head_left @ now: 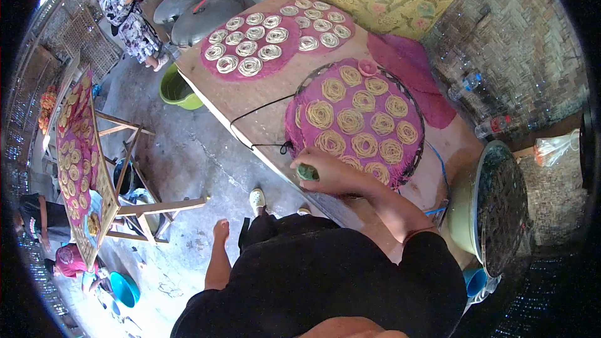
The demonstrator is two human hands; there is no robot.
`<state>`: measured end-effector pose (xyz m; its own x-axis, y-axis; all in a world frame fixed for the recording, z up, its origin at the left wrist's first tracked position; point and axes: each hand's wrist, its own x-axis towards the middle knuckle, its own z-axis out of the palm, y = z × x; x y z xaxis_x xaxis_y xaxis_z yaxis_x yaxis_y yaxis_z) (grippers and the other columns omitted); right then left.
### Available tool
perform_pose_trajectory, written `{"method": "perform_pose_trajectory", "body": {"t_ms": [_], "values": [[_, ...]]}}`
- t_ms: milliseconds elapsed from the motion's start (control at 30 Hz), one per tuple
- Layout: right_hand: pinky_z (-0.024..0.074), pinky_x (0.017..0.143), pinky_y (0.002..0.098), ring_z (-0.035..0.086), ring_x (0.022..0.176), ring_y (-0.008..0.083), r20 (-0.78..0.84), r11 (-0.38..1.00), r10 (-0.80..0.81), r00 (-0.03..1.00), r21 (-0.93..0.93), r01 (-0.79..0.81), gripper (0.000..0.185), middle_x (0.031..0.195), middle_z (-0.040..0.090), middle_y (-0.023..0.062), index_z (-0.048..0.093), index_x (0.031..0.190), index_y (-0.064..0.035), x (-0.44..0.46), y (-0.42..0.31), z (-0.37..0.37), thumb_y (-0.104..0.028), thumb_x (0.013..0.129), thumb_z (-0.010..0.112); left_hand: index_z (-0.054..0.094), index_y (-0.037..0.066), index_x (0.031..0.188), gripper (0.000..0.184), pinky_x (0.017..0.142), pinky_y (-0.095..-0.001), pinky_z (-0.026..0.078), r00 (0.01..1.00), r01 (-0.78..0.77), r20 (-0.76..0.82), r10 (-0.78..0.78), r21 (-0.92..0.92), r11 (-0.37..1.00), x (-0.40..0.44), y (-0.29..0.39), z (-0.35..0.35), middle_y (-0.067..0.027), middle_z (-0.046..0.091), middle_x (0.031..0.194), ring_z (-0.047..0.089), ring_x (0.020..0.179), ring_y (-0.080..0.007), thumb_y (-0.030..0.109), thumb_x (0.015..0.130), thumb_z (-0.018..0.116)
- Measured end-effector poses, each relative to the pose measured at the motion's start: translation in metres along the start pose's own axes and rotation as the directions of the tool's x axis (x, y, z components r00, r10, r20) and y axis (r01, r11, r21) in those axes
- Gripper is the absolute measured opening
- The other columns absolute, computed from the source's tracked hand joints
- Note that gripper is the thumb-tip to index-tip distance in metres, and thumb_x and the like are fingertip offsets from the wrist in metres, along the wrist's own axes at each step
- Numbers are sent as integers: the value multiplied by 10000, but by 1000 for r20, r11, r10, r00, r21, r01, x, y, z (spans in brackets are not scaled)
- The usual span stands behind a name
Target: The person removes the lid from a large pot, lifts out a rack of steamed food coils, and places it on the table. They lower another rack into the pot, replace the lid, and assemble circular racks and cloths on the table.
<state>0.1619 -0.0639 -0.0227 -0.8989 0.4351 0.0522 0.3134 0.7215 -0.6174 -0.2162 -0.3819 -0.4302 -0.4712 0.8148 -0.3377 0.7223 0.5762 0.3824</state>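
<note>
My right hand (319, 172) is wrapped round a dark green object (307, 172), whose kind I cannot make out, at the table's near edge. Just beyond it lies a round tray with a pink net cloth (293, 126), carrying several yellowish noodle coils (350, 121). A small pink bowl (367, 67) sits at the tray's far rim. My left hand (221, 230) hangs low over the floor at my side, its fingers curled together with nothing visible in them.
Paler coils (250, 66) lie on pink cloth at the table's far end. A green basin (178, 87) stands on the floor beside the table, near a person (131, 22) at large pots (203, 20). Left, people are near a rack (109, 203) of coils. A large tub (466, 194) stands right.
</note>
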Motion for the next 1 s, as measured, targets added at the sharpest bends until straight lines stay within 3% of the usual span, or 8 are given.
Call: {"method": "perform_pose_trajectory", "body": {"t_ms": [167,267,500,567,733,800,867,1000], "values": [[430,816,290,536,924,140,-231,749,266,936,660,-49,328,993,576,54,566,1060,-73,27,67,-88,-187,768,664,632,101,818,312,740,-404,477,975,191,-25,-220,-402,895,18,23,-4,-164,621,907,595,854,-320,310,815,401],[433,839,351,549,967,301,-750,926,161,642,-110,-360,406,997,572,177,554,1069,-26,48,156,-133,-164,710,683,622,99,794,297,730,-412,476,988,-111,132,84,213,971,3,5,-3,-151,625,893,600,835,-321,287,813,393],[454,808,372,563,932,315,-754,830,106,648,-291,-475,392,998,588,176,553,1078,-25,60,290,-120,-147,723,667,615,91,727,223,687,-434,476,921,148,359,-151,37,988,-88,-22,17,-149,627,813,602,777,-336,225,766,441],[491,717,358,602,828,255,-667,682,609,430,717,145,366,936,614,124,555,1066,-26,47,337,-128,-125,732,666,616,91,719,210,679,-438,476,924,115,365,-111,11,993,-103,-20,13,-152,627,805,603,768,-338,218,757,453],[481,698,330,591,858,246,-827,804,561,28,537,-257,379,998,600,111,565,1124,-103,-81,289,-162,-205,768,645,618,93,701,176,657,-449,476,951,-14,309,24,-33,999,-91,-21,10,-159,626,786,606,748,-342,202,733,484],[470,738,410,593,888,286,-885,339,459,-78,256,-905,374,1025,598,167,590,1092,-104,-150,326,-155,-229,741,629,618,93,693,162,648,-453,476,958,-90,268,97,-37,995,-83,-20,7,-162,626,778,607,739,-343,195,724,496],[451,790,465,571,941,353,-863,-140,499,-86,18,-990,425,1110,546,222,567,1122,-91,-222,377,-130,-236,724,598,619,94,686,149,640,-457,476,960,-174,220,176,-27,984,-71,-20,2,-165,625,770,608,731,-345,189,714,508],[438,816,487,524,1010,387,-865,-129,474,-166,119,-985,349,1184,496,217,593,1032,-64,-268,325,-99,-258,742,588,609,88,665,110,625,-460,477,912,-246,384,146,226,943,-36,-17,-3,-169,624,764,610,722,-343,171,695,544]]}}
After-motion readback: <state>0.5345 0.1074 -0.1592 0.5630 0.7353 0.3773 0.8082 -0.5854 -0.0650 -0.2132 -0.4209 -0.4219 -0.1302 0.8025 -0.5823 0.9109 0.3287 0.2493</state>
